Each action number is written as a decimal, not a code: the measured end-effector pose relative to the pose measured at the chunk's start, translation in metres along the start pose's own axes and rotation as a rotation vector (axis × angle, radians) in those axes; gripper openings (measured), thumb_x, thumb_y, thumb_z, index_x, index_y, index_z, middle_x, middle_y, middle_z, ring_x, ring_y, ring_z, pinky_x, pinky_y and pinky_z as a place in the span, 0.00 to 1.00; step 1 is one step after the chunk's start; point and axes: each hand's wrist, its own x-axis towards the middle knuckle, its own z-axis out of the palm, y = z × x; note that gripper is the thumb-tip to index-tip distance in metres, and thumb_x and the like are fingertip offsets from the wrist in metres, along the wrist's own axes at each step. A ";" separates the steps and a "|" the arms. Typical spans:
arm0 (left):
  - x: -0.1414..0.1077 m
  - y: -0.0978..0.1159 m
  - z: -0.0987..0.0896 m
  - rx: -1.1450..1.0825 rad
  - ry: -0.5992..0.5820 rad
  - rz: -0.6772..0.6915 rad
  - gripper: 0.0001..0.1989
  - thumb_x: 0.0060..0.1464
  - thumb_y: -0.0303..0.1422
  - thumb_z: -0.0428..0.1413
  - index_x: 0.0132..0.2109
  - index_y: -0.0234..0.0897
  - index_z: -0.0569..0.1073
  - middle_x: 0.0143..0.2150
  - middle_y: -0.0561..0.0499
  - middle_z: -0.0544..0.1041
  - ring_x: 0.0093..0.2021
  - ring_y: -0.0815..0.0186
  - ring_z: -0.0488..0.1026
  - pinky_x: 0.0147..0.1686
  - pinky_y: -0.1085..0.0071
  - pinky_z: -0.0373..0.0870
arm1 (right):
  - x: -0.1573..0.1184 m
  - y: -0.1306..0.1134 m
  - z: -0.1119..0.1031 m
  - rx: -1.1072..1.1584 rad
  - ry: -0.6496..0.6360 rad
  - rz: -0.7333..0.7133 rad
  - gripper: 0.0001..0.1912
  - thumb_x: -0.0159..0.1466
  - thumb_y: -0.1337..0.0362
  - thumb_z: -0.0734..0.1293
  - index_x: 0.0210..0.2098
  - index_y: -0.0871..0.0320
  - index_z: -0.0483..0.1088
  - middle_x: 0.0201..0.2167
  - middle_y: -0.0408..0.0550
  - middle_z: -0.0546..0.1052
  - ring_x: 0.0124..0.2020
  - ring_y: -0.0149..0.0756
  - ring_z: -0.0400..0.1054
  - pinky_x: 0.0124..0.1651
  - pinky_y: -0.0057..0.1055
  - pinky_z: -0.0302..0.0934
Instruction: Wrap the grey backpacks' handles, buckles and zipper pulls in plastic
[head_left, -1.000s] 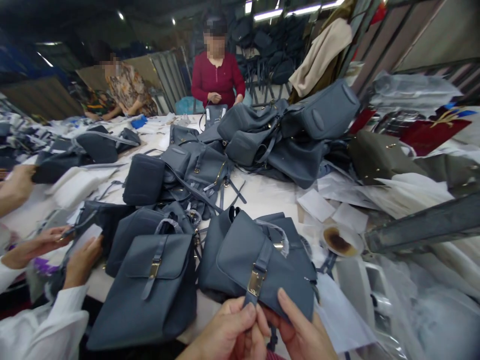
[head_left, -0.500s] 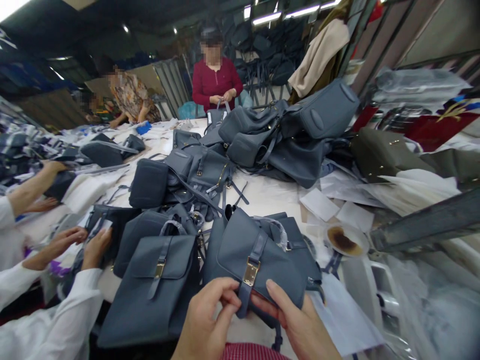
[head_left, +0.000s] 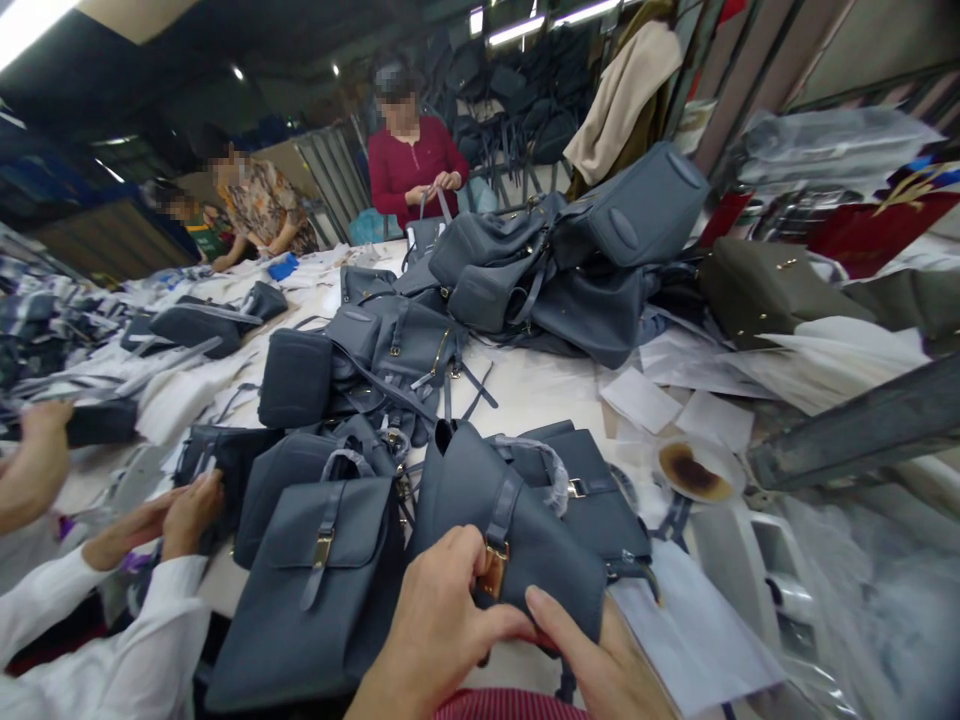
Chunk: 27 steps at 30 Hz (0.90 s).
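Overhead strip tubes light a workroom with a long, white-topped work surface [head_left: 540, 385] crowded with grey bags and loose paper. Nearest the camera, a slate-grey leather backpack [head_left: 517, 570] lies tilted, raised at its lower edge by both of the person's hands. Its narrow flap strap ends in a rectangular gold buckle [head_left: 493, 575], partly hidden by the left hand [head_left: 431, 625]. The fingers [head_left: 457, 560] of that hand curl closed over the strap and flap. The right hand [head_left: 592, 665] lies below the bag's lower corner, its thumb pressed on the leather and its other fingers hidden behind it; it appears to pinch the edge.

A second slate-grey backpack [head_left: 319, 570] lies flat just to the left. A heaped pile of similar backpacks [head_left: 570, 280] rises beyond. A white dish with dark brown residue [head_left: 694, 472] rests to the right, near loose white paper sheets [head_left: 694, 630]. At lower left, a co-worker's hands [head_left: 161, 525] are at a black bag [head_left: 225, 460].

Caution: a loosened pinch could let the backpack slide off the paper. A wide swing to the right could bring the leather against the stained dish.
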 end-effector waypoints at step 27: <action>0.018 -0.007 -0.013 -0.373 -0.387 -0.082 0.13 0.45 0.28 0.60 0.27 0.38 0.60 0.20 0.62 0.61 0.21 0.75 0.56 0.21 0.78 0.50 | 0.003 -0.008 0.000 0.303 -0.142 0.135 0.30 0.57 0.51 0.68 0.54 0.59 0.68 0.43 0.53 0.82 0.51 0.51 0.74 0.56 0.45 0.65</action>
